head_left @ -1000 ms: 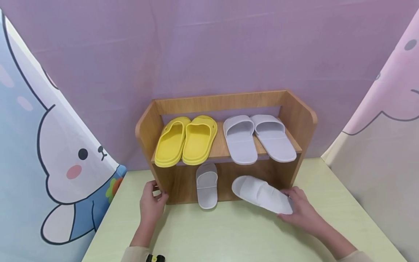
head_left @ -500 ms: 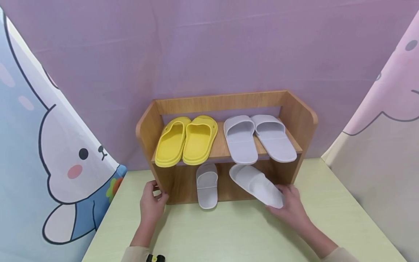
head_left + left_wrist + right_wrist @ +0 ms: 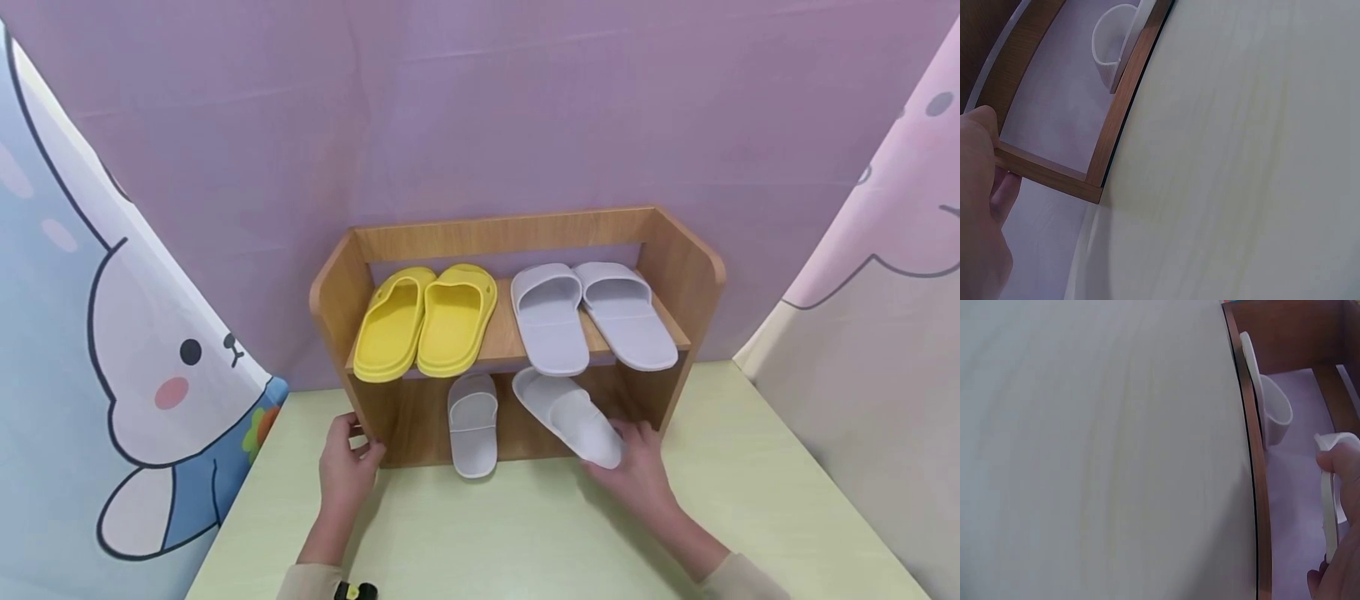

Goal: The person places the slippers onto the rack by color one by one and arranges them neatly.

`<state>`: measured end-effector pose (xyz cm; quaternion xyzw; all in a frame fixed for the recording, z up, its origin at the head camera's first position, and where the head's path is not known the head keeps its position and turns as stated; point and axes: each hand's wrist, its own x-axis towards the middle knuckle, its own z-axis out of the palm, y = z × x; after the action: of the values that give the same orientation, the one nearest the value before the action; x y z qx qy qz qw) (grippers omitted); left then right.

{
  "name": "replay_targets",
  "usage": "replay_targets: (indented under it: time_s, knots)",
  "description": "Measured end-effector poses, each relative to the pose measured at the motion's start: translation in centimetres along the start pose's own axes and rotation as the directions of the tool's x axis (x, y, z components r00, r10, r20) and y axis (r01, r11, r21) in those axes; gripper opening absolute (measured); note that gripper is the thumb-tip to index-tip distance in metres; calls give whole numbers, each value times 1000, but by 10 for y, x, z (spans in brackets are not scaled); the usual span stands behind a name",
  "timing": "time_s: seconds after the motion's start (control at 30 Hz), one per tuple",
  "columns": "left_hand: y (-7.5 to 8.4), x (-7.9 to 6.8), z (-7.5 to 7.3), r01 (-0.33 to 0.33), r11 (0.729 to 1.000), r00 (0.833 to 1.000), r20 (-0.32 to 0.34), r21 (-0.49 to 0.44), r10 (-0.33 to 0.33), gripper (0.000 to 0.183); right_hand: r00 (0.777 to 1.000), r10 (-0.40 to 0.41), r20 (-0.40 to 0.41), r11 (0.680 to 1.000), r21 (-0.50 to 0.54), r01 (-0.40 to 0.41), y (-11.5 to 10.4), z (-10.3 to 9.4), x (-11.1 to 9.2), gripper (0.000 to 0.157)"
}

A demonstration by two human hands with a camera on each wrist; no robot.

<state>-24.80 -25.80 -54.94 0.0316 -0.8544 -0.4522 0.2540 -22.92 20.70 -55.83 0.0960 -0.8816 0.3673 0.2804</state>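
Observation:
A two-tier wooden shoe rack [image 3: 502,231] stands against the back. My left hand [image 3: 349,467] pinches the front edge of its left side panel, with the thumb on one face and fingers on the other in the left wrist view. My right hand [image 3: 637,471] grips a white slipper [image 3: 588,429] by its heel end. This slipper is tilted, its toe pointing to the back left inside the lower tier. Left of it, another white slipper [image 3: 474,446] lies on the lower board, toe inward; its raised strap [image 3: 1279,403] shows in the right wrist view.
On the upper shelf sit a pair of yellow clogs [image 3: 453,329] and a pair of pale grey-lilac slippers [image 3: 551,325]. The pale table [image 3: 480,542] extends in front. A purple cloth [image 3: 480,108] hangs behind, with cartoon-printed cloth [image 3: 172,358] at the sides.
My right hand has moved left with the white slipper, whose toe has turned further toward the back of the rack. My left hand stays on the side panel.

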Motion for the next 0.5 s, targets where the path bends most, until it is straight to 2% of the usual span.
replay_targets:
  time_s: [0.13,0.33,0.5]
  knots:
    - [0,0,0,-5,1000,1000,0,-2,5,52,999,46,2,999,-10,-46,-7,8,3,72]
    - [0,0,-1,-14,1000,1000,-11,-17,13,52,998,64,-20,998,-16,-64,-13,21,8,69]
    - [0,0,-1,-18,1000,1000,-12,-19,18,51,992,127,9,992,14,-127,-22,28,10,70]
